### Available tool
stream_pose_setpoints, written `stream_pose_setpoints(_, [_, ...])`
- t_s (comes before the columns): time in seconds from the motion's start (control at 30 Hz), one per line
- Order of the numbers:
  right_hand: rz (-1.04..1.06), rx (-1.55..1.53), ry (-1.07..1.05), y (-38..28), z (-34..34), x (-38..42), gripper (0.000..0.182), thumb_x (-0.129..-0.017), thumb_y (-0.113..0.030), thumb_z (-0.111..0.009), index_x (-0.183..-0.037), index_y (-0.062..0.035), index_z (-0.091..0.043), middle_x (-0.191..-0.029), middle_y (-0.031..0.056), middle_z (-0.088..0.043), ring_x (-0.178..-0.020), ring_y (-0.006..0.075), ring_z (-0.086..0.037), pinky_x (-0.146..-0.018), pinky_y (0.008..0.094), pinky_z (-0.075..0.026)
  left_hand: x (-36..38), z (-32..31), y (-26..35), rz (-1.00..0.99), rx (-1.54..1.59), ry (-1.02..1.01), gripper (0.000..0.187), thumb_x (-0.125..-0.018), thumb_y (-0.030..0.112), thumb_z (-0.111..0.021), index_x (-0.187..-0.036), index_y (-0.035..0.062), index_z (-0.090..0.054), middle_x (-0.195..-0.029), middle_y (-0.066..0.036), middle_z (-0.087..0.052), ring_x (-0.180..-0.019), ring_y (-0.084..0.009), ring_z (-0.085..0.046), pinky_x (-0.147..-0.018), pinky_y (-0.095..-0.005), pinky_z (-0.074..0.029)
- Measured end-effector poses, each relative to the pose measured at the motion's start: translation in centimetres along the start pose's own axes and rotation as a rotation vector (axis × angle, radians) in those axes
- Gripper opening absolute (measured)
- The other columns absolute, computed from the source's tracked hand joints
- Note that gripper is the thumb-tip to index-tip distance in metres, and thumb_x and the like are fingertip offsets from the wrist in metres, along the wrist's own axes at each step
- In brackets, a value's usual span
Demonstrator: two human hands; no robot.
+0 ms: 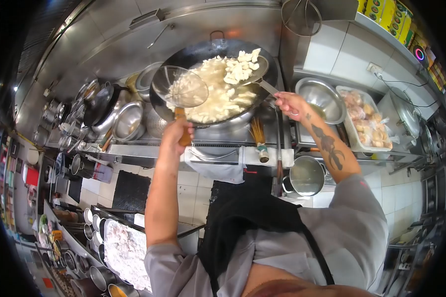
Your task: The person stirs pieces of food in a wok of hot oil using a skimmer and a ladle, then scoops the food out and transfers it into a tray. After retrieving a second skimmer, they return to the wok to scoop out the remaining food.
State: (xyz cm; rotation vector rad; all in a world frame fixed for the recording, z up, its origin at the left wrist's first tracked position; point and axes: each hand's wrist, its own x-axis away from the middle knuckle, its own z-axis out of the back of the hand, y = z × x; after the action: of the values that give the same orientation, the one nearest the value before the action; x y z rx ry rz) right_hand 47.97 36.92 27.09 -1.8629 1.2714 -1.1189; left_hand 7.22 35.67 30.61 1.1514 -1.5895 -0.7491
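Observation:
A large dark wok on the stove holds many pale, whitish-yellow pieces in bubbling liquid. My left hand is wrapped round the wooden handle of a round mesh strainer, which hovers over the wok's left part. In my right hand is the metal handle of a perforated skimmer. Its bowl, over the wok's right side, bears a heap of the pale pieces. Steam blurs part of the wok's contents.
Right of the wok stand a steel bowl and a tray of bagged food. A bamboo brush and cloth lie at the stove's front edge. Below is a pot; steel bowls sit left.

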Motion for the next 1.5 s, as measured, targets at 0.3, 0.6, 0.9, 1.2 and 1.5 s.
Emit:
stream_pose_setpoints(0.3, [0.092,0.316,0.013,-0.9,-4.1,5.2,0.017,-0.096,-0.018,-0.043,-0.107,-0.0047,-0.047,-0.064,0.0043,-0.052,-0.037,0.0089,-0.043,-0.028,0.0213,-0.028,-5.8,-5.6,-1.4,0.098,0.113,-0.289,0.006,-0.083,-0.002,-0.048,-0.088,-0.0011,-0.044,-0.069,-0.009,-0.050,-0.056,-0.0148,-0.049,-0.046,-0.0264,-0.043])
stream_pose_setpoints(0.6, [0.181,0.561,0.302,-3.6,-5.4,5.0,0.018,-0.094,-0.018,-0.042,-0.102,-0.0044,-0.050,-0.061,0.0036,-0.053,-0.036,0.0103,-0.045,-0.027,0.0239,-0.029,-2.9,-4.0,-1.9,0.179,0.448,-0.390,0.011,-0.085,-0.002,-0.046,-0.094,-0.0024,-0.041,-0.070,-0.008,-0.047,-0.058,-0.0126,-0.048,-0.047,-0.0234,-0.042])
stream_pose_setpoints(0.9, [0.012,0.941,0.400,-7.3,-3.1,0.3,0.014,-0.087,-0.010,-0.040,-0.086,0.0010,-0.049,-0.064,0.0080,-0.057,-0.041,0.0126,-0.050,-0.031,0.0279,-0.030,-2.2,-3.5,-0.2,0.191,0.579,-0.479,0.009,-0.084,-0.002,-0.050,-0.084,0.0006,-0.042,-0.069,-0.007,-0.046,-0.057,-0.0128,-0.048,-0.050,-0.0229,-0.042])
stream_pose_setpoints(1.2, [-0.398,0.398,0.022,-4.3,-2.7,2.3,0.010,-0.091,-0.010,-0.048,-0.090,-0.0004,-0.051,-0.068,0.0051,-0.057,-0.043,0.0076,-0.045,-0.030,0.0213,-0.029,1.1,0.2,2.0,0.097,0.492,-0.378,0.009,-0.084,0.002,-0.053,-0.089,-0.0022,-0.047,-0.075,-0.009,-0.051,-0.062,-0.0130,-0.049,-0.051,-0.0231,-0.042])
stream_pose_setpoints(1.5, [-0.415,0.111,-0.158,3.2,-1.2,-2.5,0.010,-0.093,-0.012,-0.048,-0.098,-0.0033,-0.049,-0.071,0.0048,-0.053,-0.045,0.0054,-0.041,-0.029,0.0180,-0.025,2.9,2.5,3.7,0.109,0.451,-0.260,0.008,-0.086,0.002,-0.048,-0.090,-0.0056,-0.045,-0.078,-0.010,-0.051,-0.060,-0.0132,-0.050,-0.049,-0.0240,-0.044])
